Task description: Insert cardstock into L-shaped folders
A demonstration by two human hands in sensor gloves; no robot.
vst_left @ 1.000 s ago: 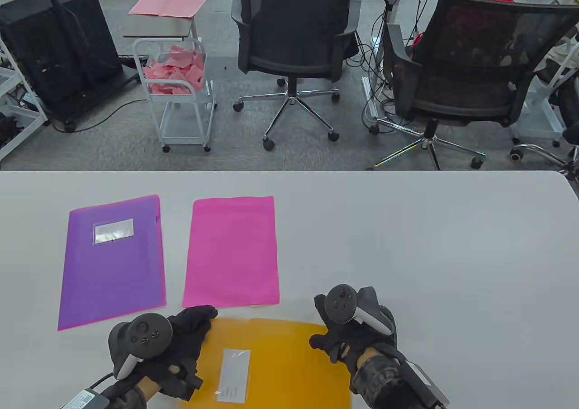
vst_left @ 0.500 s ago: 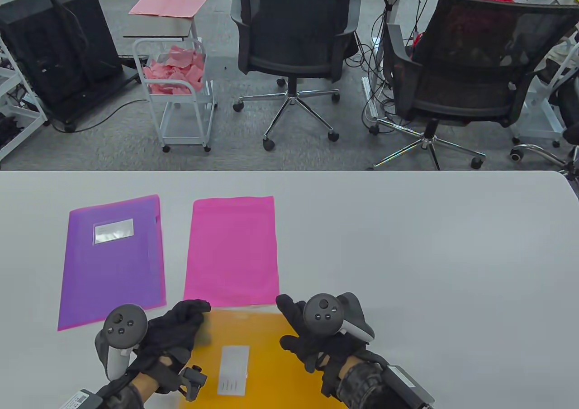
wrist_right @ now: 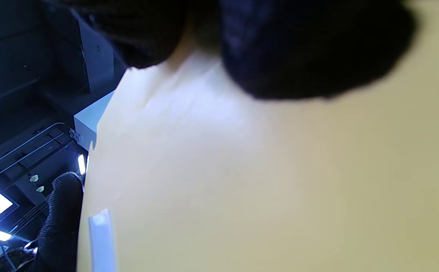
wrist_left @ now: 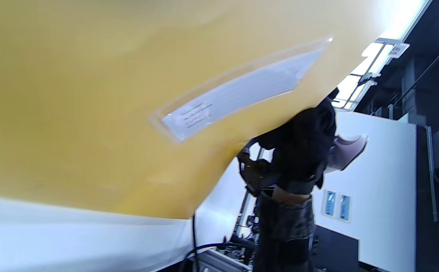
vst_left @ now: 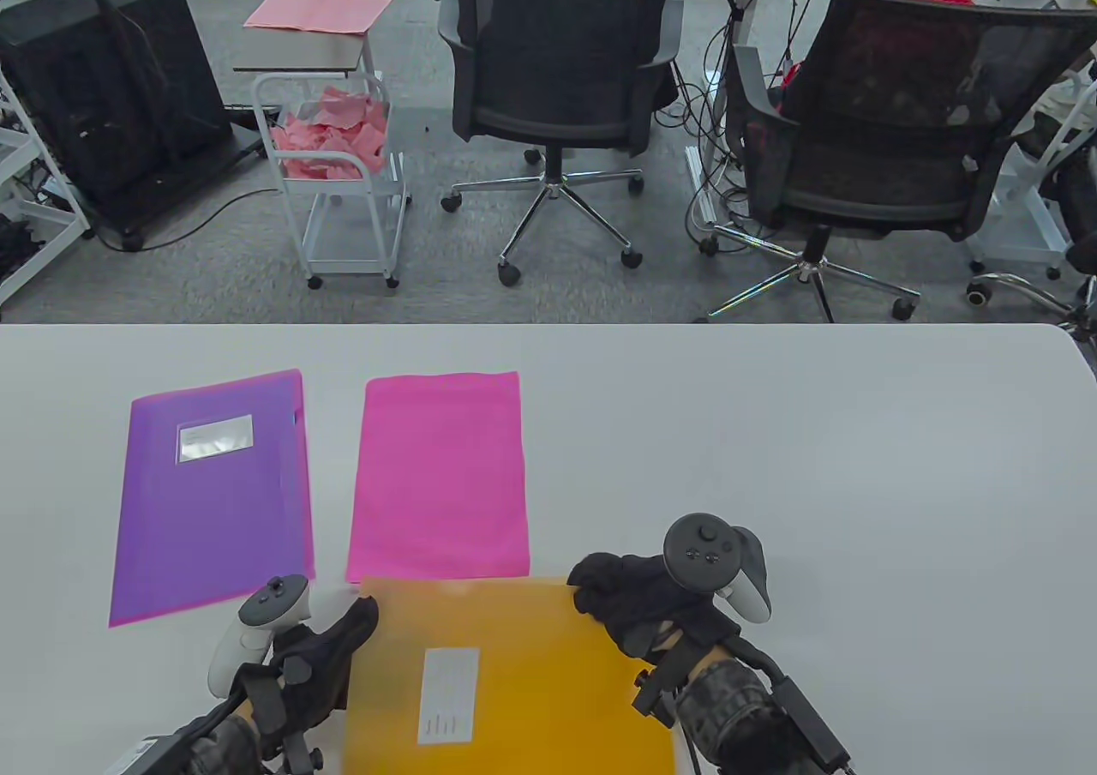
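Observation:
A yellow L-shaped folder (vst_left: 548,672) with a white label pocket (vst_left: 448,694) is at the near edge of the table view, held up between both hands. My left hand (vst_left: 360,621) grips its left edge. My right hand (vst_left: 596,591) grips its far right corner. The folder fills the left wrist view (wrist_left: 91,94), where my right hand (wrist_left: 302,151) shows at its edge. In the right wrist view my fingertips (wrist_right: 310,49) press on the folder (wrist_right: 279,189). A pink cardstock sheet (vst_left: 439,475) lies flat just beyond the folder. A purple folder (vst_left: 210,492) lies to its left.
The white table (vst_left: 814,466) stretches bare to the right. Two black office chairs (vst_left: 557,63) and a white trolley with pink paper scraps (vst_left: 334,141) stand on the floor beyond the far edge.
Both hands moved off the top of the yellow folder to its left edge and right corner. The folder rose off the table, and its far edge now reaches the pink cardstock's near edge.

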